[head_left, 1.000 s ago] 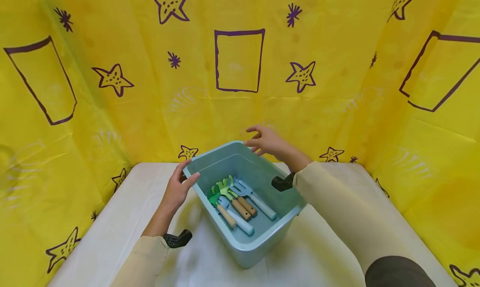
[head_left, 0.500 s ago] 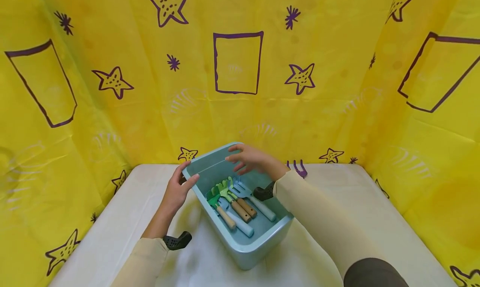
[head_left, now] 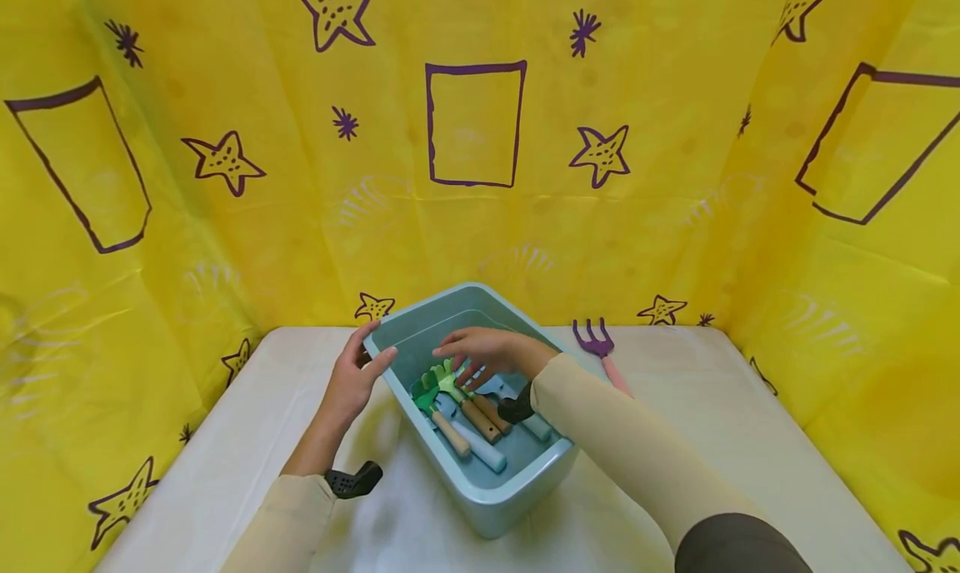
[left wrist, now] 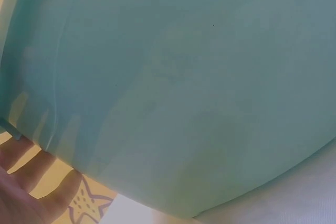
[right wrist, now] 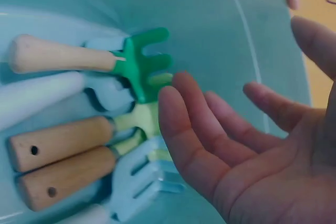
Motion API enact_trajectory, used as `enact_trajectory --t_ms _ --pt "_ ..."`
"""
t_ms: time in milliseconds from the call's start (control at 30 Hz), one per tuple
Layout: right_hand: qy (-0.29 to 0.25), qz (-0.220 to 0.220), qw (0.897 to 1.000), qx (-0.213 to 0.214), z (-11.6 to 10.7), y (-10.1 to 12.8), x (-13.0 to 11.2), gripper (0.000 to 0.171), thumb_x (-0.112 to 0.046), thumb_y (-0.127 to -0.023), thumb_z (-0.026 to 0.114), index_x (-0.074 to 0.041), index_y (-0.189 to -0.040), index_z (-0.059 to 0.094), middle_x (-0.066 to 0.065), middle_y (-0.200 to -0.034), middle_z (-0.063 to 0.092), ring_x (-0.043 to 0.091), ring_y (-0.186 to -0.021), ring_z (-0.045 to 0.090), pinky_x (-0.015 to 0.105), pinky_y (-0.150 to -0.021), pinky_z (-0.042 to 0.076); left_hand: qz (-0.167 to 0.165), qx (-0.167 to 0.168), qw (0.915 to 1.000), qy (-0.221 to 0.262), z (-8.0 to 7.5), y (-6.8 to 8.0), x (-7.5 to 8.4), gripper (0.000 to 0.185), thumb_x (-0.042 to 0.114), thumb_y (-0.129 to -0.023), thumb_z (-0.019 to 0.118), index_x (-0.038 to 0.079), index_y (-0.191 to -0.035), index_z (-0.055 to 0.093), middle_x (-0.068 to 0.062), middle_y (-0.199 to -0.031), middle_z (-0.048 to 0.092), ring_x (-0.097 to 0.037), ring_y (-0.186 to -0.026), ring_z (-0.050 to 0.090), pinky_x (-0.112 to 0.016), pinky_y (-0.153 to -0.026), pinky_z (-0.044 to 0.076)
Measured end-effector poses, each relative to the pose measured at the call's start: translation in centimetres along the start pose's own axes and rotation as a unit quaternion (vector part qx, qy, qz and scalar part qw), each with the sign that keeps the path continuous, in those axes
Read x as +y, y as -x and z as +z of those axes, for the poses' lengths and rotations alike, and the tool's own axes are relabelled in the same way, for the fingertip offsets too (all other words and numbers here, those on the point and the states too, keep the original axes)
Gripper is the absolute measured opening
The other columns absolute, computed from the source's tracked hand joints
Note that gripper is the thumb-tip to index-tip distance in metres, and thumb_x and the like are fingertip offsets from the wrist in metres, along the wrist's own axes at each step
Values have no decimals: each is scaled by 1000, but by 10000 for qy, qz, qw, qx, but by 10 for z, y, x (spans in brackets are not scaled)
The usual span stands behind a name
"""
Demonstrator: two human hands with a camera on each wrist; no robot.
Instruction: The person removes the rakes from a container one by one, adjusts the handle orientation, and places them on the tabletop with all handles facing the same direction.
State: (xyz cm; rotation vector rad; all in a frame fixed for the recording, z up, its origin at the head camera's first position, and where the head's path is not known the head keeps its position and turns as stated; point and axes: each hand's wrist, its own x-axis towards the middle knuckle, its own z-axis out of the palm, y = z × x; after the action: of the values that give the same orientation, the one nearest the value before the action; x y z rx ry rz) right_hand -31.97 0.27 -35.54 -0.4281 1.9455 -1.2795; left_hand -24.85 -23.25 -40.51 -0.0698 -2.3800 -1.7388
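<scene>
A blue-green plastic bin (head_left: 480,496) stands at a slant on the white table. At its far left corner my left hand (head_left: 358,371) holds the rim, thumb and fingers spread around the edge; in the left wrist view the fingers meet the outer wall. Several small garden hand forks lie inside. Among them are a dark green one (right wrist: 139,66) with a pale wooden handle, light green ones with brown handles (right wrist: 65,142), and light blue ones (right wrist: 139,177). My right hand (head_left: 487,355) reaches into the bin above them, fingers loosely bent and apart, grasping nothing. It covers some fork heads.
A purple hand fork (head_left: 592,344) with a pink handle lies on the table (head_left: 675,406) right of the bin, partly behind the right sleeve. Yellow cloth walls (head_left: 480,231) with drawn stars surround the back and sides.
My right hand has come from over the bin's far right rim, down and left into the bin above the forks. This uncovers the purple fork. The left hand stays at the rim.
</scene>
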Motion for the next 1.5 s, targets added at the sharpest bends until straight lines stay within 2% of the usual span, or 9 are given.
enact_trajectory --t_ms 133,333,533,700,933,1167,1300,1500 --pt "151 258 9985 -457 9 -1 2 61 -43 -98 56 -8 -145 39 26 -139 44 45 -113 56 60 -96 43 3 -19 10000 13 0 1 1 66 35 -96 60 20 -152 29 -13 -152 34 -40 -130 40 -59 -102 36" --pt "452 467 9918 -1096 15 -4 4 69 -52 -99 47 -9 -150 34 19 -144 45 44 -120 51 63 -98 39 8 19 10000 0 0 3 3 64 33 -97 59 20 -152 29 -14 -152 34 -41 -131 38 -61 -102 35" --pt "644 593 9898 -1125 20 -7 6 66 -55 -98 46 -9 -145 43 18 -135 52 42 -119 52 63 -96 40 33 67 10000 -39 0 1 2 63 33 -97 60 21 -151 30 -13 -151 35 -40 -130 39 -60 -102 36" --pt "774 712 9870 -1218 26 -13 10 60 -56 -96 48 -12 -135 56 15 -131 55 42 -116 54 66 -94 40 51 56 10000 27 1 2 -1 62 31 -97 59 20 -151 30 -14 -151 35 -41 -130 39 -61 -102 35" --pt "1279 1237 9722 -1524 30 -16 14 53 -58 -96 46 -19 -129 61 4 -128 61 35 -124 49 65 -99 36 57 76 9999 48 3 5 -2 63 33 -97 60 22 -151 30 -13 -151 35 -40 -131 39 -60 -102 35" --pt "2236 1262 9535 -1580 32 -14 15 53 -54 -98 44 -18 -134 60 -1 -126 62 37 -127 46 55 -105 35 40 104 9999 -3 4 4 -2 64 33 -96 60 22 -152 30 -11 -151 36 -38 -131 40 -58 -102 37" --pt "2216 1198 9561 -1496 31 -13 13 53 -52 -99 45 -14 -134 59 3 -124 63 37 -125 49 53 -105 37 -45 53 10000 19 2 6 2 64 34 -96 60 23 -152 29 -10 -153 34 -38 -132 39 -58 -103 36" --pt "2035 1248 9655 -1037 27 -10 9 56 -51 -97 52 -10 -134 57 9 -119 62 37 -115 55 52 -102 40 -155 -55 9999 50 0 14 28 69 34 -96 60 15 -153 27 -14 -154 31 -40 -133 37 -58 -103 35"
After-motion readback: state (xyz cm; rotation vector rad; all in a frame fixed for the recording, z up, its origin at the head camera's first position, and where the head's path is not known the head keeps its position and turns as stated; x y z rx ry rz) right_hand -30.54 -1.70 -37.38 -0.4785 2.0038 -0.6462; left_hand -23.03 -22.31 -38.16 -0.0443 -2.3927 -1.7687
